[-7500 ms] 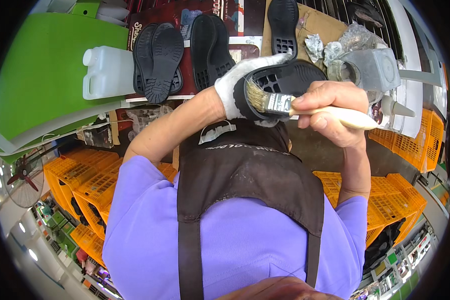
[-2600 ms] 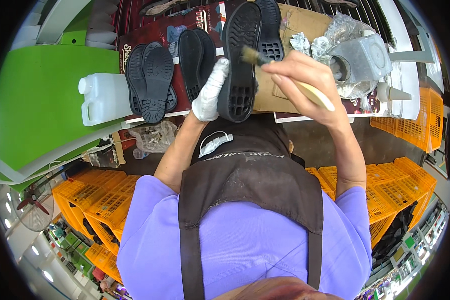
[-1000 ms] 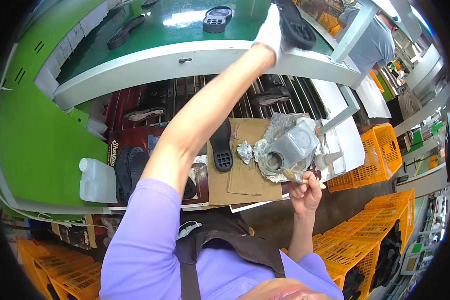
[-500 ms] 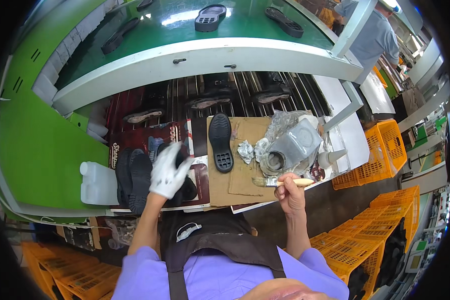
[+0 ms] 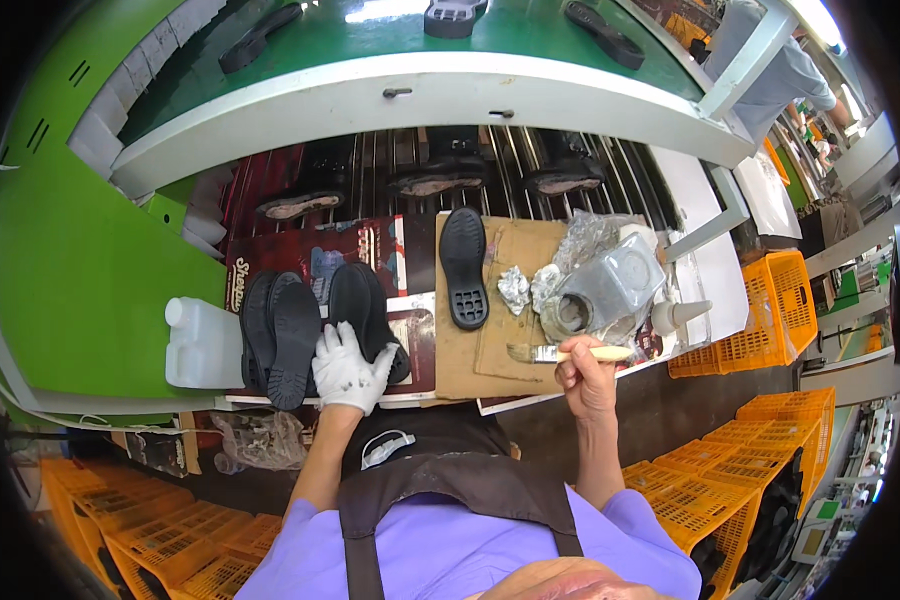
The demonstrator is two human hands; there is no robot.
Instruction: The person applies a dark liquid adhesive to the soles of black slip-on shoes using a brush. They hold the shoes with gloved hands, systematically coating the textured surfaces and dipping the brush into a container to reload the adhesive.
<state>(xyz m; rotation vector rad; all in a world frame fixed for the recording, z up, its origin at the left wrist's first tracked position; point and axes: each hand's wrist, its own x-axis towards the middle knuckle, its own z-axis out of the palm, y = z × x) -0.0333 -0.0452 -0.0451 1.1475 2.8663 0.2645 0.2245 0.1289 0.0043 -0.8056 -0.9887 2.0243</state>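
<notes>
My left hand (image 5: pixel 348 368), in a white glove, rests on a black shoe sole (image 5: pixel 365 318) in a row of black soles (image 5: pixel 280 335) on the dark red board. My right hand (image 5: pixel 587 377), bare, grips a flat paintbrush (image 5: pixel 568 353) by its pale handle, bristles pointing left over the brown cardboard (image 5: pixel 505 330). A single black sole (image 5: pixel 466 266) lies tread-up on that cardboard. A foil-wrapped glue container (image 5: pixel 608 290) stands just beyond the brush.
A white plastic jug (image 5: pixel 198 345) sits at the left end of the board. Shoes (image 5: pixel 440 180) ride on a roller rack under a green conveyor (image 5: pixel 390 40) carrying more soles. Orange crates (image 5: pixel 750 340) stand right and below. Another person (image 5: pixel 770 70) stands far right.
My left hand, raised to the green conveyor with a sole a second ago, has come down onto the row of soles. The right hand stays by the container with the brush.
</notes>
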